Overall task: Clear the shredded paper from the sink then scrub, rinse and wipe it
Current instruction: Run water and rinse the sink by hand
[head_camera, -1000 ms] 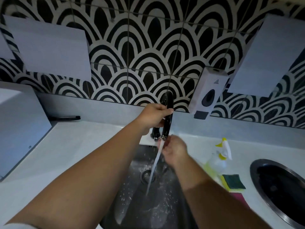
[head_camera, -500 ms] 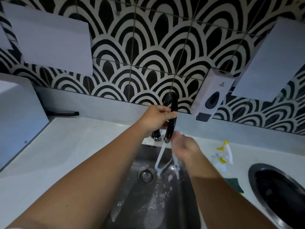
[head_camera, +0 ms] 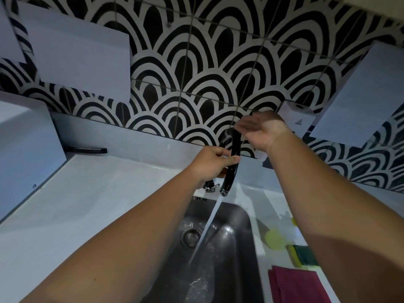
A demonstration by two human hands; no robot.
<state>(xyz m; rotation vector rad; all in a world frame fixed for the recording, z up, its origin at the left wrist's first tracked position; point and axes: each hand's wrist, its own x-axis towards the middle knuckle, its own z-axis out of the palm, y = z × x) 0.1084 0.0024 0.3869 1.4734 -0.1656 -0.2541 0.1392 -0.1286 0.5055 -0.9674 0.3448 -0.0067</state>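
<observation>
Rinsing under way: the left hand [head_camera: 213, 164] grips the black faucet [head_camera: 231, 162], steering water into the steel sink [head_camera: 238, 254] at 6 o'clock; the right hand [head_camera: 261, 131] hangs released at 1 o'clock. The wet spout probably slips; hold mid-neck. No legible writing.

Soap dispenser [head_camera: 294, 119], right of centre, mostly hidden behind right hand [head_camera: 261, 131]. Spray bottle [head_camera: 274, 238] blurred, partly behind forearm. Sink [head_camera: 238, 259] cut off by bottom edge.
</observation>
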